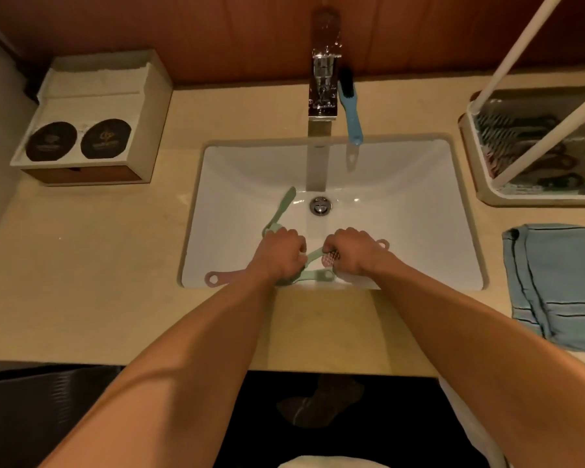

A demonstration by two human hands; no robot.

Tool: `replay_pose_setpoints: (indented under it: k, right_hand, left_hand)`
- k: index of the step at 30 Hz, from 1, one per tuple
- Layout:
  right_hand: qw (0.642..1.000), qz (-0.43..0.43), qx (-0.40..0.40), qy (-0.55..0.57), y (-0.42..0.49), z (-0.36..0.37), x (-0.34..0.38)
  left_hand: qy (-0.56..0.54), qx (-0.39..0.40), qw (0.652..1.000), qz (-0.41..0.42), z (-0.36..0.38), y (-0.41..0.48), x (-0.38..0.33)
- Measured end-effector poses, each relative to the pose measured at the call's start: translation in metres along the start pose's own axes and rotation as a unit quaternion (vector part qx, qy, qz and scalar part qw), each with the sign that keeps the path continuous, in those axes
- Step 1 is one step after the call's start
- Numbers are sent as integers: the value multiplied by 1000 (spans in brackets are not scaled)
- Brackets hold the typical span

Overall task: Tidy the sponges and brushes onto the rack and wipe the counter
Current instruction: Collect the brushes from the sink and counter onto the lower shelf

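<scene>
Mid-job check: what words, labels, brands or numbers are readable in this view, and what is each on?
Left dark round label on the white and wooden box: a logo with print beneath, too blurred to read.
Right dark round label, same box: likewise unreadable.
No other text shows.

In sink [402, 214], left grip [279, 253] and right grip [352, 253] clutch brushes [314, 275] — blue brush [350, 109] beside faucet [323, 89].

Nothing here can be read. Two dark round labels [51, 141], on the pale box [115, 82] left of the sink [419, 197], each carry a faint emblem and a line of print, too blurred to make out.
</scene>
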State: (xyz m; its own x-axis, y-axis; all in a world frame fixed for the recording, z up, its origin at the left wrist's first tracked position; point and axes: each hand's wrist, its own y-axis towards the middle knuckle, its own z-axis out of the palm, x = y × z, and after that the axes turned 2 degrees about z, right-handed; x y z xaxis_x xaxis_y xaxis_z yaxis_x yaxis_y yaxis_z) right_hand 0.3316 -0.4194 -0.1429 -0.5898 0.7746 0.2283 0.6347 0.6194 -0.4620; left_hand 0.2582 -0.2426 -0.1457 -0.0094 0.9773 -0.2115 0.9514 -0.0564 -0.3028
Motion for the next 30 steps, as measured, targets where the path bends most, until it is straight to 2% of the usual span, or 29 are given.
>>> replay_pose_setpoints:
  k: [4,8,12,17,20,25,30]
  right_hand:
    - [999,11,-4,40,3,6,-4]
    - [997,20,-6,77,4,9,-8]
    - [994,-5,-22,104,-3,3,-10]
    - [992,-13,-71,103,-19,-14,-15]
    - [989,-14,-129,73,-34,-29,-21]
    - [975,-38,-215,26,-63,-54,-29]
    - [968,-39,-250,8,-90,-72,-36]
  left_hand:
    - [-9,55,998,-32,5,9,-19]
    - [-25,85,988,-127,8,14,-25]
    - [18,99,986,-137,6,17,-29]
    - [32,51,994,-88,-9,10,-40]
    - [36,1,998,-58,-25,8,-47]
    - [75,-104,992,8,-55,9,-60]
    - [85,-155,984,23,-74,4,-89]
